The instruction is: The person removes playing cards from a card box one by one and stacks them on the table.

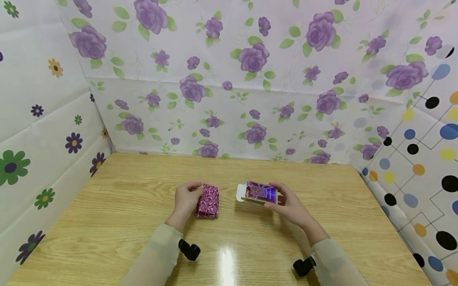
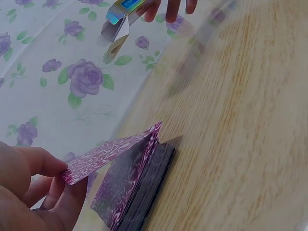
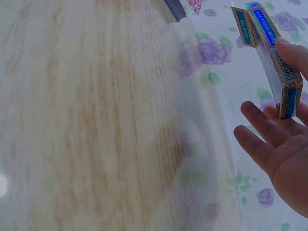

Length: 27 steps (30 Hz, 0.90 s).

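Note:
A stack of playing cards [image 2: 147, 192] with pink and white patterned backs rests on the wooden table. My left hand [image 1: 187, 200] pinches a top card [image 2: 108, 151] by its edge and lifts it at a slant over the stack, its far end still close to the other cards. To the right, my right hand [image 1: 291, 206] holds a purple card box [image 1: 262, 192] between thumb and fingers, tilted above the table. The white end flap [image 1: 241, 192] of the box hangs open towards the cards. In the right wrist view a barcode shows along the box's narrow side.
The wooden table [image 1: 143, 178] meets a wall of rose-patterned cloth [image 1: 214, 99] at the back. Flowered cloth [image 1: 43, 139] stands along the left edge, dotted cloth [image 1: 422, 178] along the right. Dark wrist cameras [image 1: 189, 250] sit on both sleeves.

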### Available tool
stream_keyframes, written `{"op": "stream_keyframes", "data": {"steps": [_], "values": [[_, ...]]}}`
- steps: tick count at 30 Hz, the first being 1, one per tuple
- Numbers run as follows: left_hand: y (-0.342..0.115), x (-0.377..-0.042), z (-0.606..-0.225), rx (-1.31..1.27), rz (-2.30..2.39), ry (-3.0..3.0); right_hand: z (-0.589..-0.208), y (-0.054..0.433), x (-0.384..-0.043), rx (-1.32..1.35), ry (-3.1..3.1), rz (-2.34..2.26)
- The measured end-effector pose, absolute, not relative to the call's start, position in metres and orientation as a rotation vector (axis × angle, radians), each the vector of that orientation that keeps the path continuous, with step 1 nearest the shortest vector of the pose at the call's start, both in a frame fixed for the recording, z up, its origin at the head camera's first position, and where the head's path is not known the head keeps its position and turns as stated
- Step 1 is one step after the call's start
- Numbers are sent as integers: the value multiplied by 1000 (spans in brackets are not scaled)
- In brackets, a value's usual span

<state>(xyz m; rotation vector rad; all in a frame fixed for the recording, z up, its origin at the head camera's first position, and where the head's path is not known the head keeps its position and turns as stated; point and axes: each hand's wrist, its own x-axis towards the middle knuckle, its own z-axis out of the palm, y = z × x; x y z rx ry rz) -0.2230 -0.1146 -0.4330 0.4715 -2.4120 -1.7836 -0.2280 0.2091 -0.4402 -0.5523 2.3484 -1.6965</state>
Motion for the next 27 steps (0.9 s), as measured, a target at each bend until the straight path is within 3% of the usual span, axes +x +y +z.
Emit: {"op": "stream_keyframes", "data": {"steps": [27], "values": [[-119, -221, -443, 434, -1471, -2616, -440, 207, -229, -543, 2336, -1703]]}}
